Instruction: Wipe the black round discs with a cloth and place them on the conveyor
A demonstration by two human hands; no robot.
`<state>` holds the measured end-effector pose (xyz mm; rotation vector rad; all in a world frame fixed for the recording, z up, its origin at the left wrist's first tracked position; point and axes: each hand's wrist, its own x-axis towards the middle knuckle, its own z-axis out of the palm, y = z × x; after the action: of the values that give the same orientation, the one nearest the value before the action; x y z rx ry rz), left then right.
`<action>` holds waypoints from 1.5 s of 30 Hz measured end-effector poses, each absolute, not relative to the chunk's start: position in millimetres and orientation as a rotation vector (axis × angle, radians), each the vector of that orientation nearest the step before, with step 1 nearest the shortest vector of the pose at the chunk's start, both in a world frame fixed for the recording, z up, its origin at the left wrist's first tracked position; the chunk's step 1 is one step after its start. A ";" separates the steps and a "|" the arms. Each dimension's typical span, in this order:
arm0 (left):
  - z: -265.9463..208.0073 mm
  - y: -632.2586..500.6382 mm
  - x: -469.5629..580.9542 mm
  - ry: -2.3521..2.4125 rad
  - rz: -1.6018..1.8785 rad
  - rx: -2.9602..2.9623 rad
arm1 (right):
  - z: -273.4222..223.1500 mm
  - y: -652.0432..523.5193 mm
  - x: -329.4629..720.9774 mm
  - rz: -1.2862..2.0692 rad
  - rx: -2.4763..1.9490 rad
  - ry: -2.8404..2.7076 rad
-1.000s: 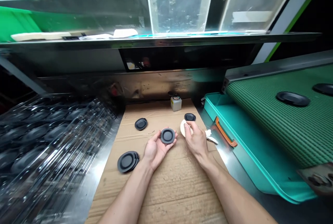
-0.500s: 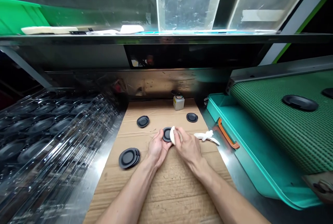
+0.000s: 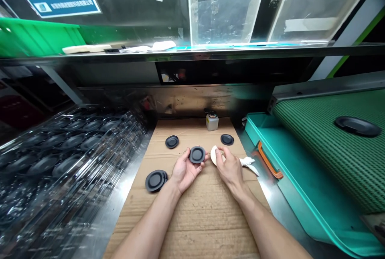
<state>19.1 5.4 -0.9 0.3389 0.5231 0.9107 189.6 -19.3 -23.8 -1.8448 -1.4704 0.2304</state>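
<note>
My left hand (image 3: 187,172) holds a round black plastic lid-like part (image 3: 197,154) by its edge, its ringed face turned up. Pinched between the fingers of my right hand (image 3: 230,168) is a white round pad (image 3: 213,155), a short gap away from the part. A small stack of similar black parts (image 3: 155,181) lies left of my left hand on the cardboard sheet (image 3: 207,219). Two more single black parts lie farther back, one at the left (image 3: 172,141) and one at the right (image 3: 227,139). A crumpled white cloth (image 3: 248,162) sits just beyond my right hand.
A small square bottle (image 3: 212,122) stands at the cardboard's back edge. Clear plastic trays (image 3: 90,162) full of black parts are stacked at left. At right are a teal bin (image 3: 296,194) with an orange handle and a green conveyor belt (image 3: 325,110) carrying a black part.
My right hand has drawn the white pad off the black part and to the right. The part now shows fully in my left hand. The whole view has shifted slightly.
</note>
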 end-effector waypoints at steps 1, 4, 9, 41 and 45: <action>0.7 5.0 19.1 0.511 0.900 0.336 | -24.0 -19.3 189.5 0.237 -1.845 -1.469; 4.2 3.5 20.6 0.496 0.872 0.348 | -24.0 -19.1 190.0 0.253 -1.853 -1.471; 10.7 1.2 23.1 0.570 0.848 0.382 | -24.2 -19.8 192.0 0.244 -1.833 -1.487; -2.8 -79.8 -23.7 1.744 0.566 2.305 | -23.6 -19.5 192.7 0.228 -1.900 -1.506; 9.5 -81.6 -19.7 1.602 0.686 1.953 | -23.2 -19.3 192.4 0.228 -1.906 -1.494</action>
<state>-19.7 -81.6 9.5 1.9529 1.6019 0.6863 192.4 -19.3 -23.2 -1.9059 -1.4939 0.2280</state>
